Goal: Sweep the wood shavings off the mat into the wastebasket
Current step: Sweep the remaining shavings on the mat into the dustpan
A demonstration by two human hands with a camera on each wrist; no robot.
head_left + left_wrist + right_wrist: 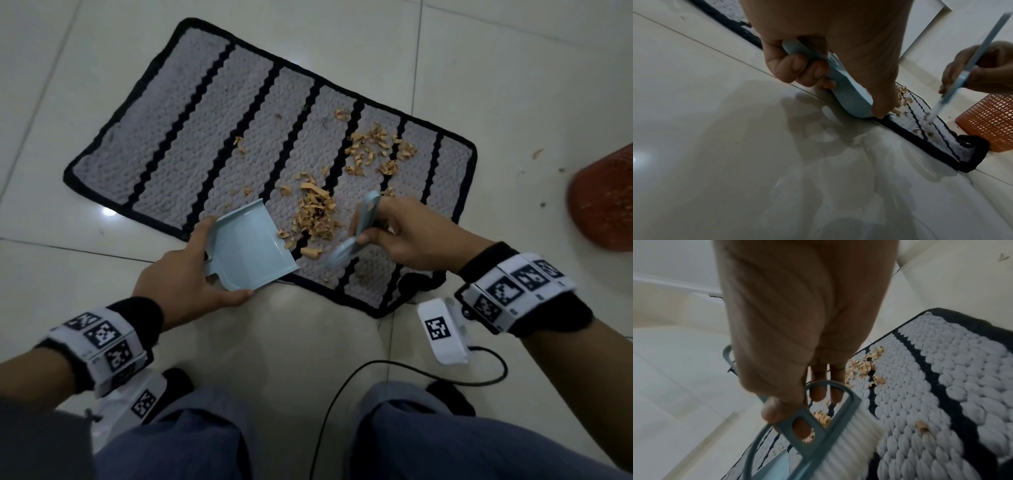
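Note:
A grey mat [191, 144] with black stripes lies on the tiled floor, with tan wood shavings [315, 212] heaped near its front edge and more shavings [373, 147] scattered farther right. My left hand [185, 274] grips a pale blue dustpan [250, 246] by its handle, its lip on the mat beside the heap. In the left wrist view the fingers [797, 68] curl round the dustpan handle [818, 55]. My right hand [411, 233] holds a pale blue hand brush [363, 226] just right of the heap; its white bristles [855, 434] point down at the mat [941, 369].
An orange mesh wastebasket [606, 202] stands on the floor to the right of the mat, also visible as the wastebasket [990, 123] past the mat's folded corner. A black cable [342, 404] loops across the tiles between my knees. Glossy tiles surround the mat.

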